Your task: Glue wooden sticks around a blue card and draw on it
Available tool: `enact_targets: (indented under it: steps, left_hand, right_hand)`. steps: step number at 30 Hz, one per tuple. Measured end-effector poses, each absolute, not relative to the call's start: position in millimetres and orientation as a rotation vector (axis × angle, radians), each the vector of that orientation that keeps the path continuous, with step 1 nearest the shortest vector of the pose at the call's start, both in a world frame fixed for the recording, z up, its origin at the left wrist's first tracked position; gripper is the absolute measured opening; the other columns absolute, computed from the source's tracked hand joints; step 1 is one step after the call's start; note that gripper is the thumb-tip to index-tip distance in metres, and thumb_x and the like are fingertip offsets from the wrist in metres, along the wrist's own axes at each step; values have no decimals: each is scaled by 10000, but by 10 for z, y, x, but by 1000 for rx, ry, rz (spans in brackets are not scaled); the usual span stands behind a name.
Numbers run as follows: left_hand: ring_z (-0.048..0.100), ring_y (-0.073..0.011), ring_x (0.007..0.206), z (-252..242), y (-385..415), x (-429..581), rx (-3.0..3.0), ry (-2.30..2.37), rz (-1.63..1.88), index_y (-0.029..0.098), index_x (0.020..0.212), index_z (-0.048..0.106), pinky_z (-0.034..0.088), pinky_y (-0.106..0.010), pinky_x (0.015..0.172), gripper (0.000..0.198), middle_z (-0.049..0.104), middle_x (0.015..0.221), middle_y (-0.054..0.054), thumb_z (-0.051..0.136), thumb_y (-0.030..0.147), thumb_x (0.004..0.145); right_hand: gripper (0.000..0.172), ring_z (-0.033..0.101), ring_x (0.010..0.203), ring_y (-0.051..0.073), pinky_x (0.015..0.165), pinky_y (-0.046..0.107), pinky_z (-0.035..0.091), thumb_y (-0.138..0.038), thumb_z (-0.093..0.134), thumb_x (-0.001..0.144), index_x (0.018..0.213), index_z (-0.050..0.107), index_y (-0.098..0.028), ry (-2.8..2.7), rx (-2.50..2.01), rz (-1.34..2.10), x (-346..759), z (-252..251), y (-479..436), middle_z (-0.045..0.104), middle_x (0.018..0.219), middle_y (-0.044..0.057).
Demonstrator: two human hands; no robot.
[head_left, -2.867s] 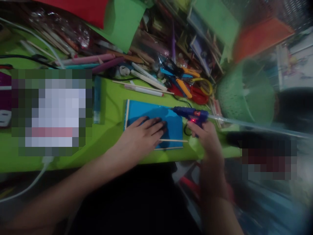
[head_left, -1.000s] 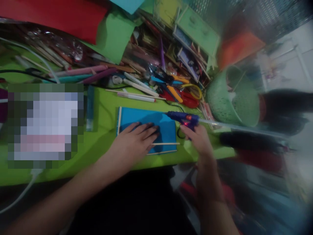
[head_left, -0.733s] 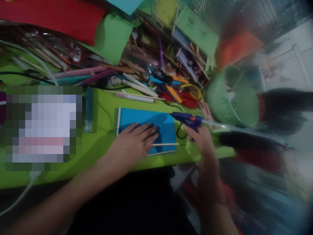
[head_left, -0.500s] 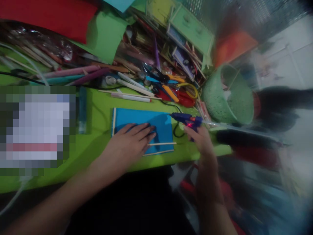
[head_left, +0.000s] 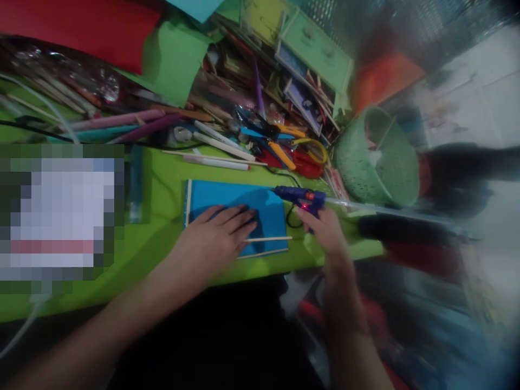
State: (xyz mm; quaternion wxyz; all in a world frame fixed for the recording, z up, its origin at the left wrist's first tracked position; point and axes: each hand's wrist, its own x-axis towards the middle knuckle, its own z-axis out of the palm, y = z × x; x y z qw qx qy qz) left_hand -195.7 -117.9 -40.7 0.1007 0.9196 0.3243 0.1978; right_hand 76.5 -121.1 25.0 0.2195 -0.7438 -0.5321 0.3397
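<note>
Lime-green table top [head_left: 162,254] carries everything, and its left and far edges are cut off by the frame. A large block of coarse pixels [head_left: 60,216] hides the left part of the table, so what lies under it cannot be told. The right side of the picture is heavily blurred, and past the right edge of the table only dark and red shapes show.

At the far edge a red paper sheet [head_left: 81,21] and a green paper sheet [head_left: 174,59] lie over a heap of pens and sticks, and each is partly covered or cut off. A green basket [head_left: 377,157] stands at the far right corner, and its inside is hard to see. The small boxes behind it are too blurred to read any writing.

The blue board [head_left: 231,201] lies near the front edge, toward the right. The left hand [head_left: 211,238] lies flat on it with straight fingers and covers its near left part. The right hand [head_left: 325,230] is closed around the grip of the blue glue gun [head_left: 298,196], whose nozzle is at the far right corner of the board. A small red light shows on the gun. A clear glue stick [head_left: 365,206] comes out of its back.

A thin wooden stick [head_left: 270,238] lies across the board, half under the left fingers.
</note>
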Motion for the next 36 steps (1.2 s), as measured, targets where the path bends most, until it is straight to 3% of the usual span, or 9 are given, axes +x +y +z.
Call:
enact_targets:
  steps: [10, 16, 21, 36]
  left_hand:
    - [636, -279, 1335, -402, -1175, -1958, 2695, 954, 560, 220, 1355, 700, 470, -453, 1091, 380, 684, 1450, -55, 432, 253, 1088]
    - [612, -262, 1364, -407, -1180, -1969, 2654, 954, 536, 238, 1389, 683, 448, -432, 1130, 382, 672, 1468, -56, 465, 266, 1078]
    - [630, -271, 1334, -412, -1186, -1961, 2707, 945, 570, 205, 1368, 692, 465, -455, 1093, 403, 671, 1468, -56, 402, 273, 1097]
    - [644, -268, 1316, -419, -1186, -1943, 2708, 988, 557, 226, 1349, 698, 476, -457, 1073, 370, 688, 1445, -48, 447, 257, 1079]
  right_hand:
    - [315, 520, 465, 156, 501, 294, 422, -518, 717, 763, 678, 642, -224, -1418, -2059, 920, 803, 263, -1235, 526, 471, -41]
    - [328, 547, 563, 155, 522, 274, 440, -509, 722, 776, 884, 765, -203, -1337, -1932, 984, 829, 259, -1255, 616, 586, -13]
    - [310, 504, 535, 140, 523, 278, 415, -524, 721, 786, 784, 686, -217, -1353, -1940, 984, 831, 270, -1253, 525, 543, -36]
    - [330, 491, 497, 151, 499, 284, 389, -529, 681, 790, 670, 593, -234, -1443, -2012, 1002, 718, 200, -1200, 504, 511, -29]
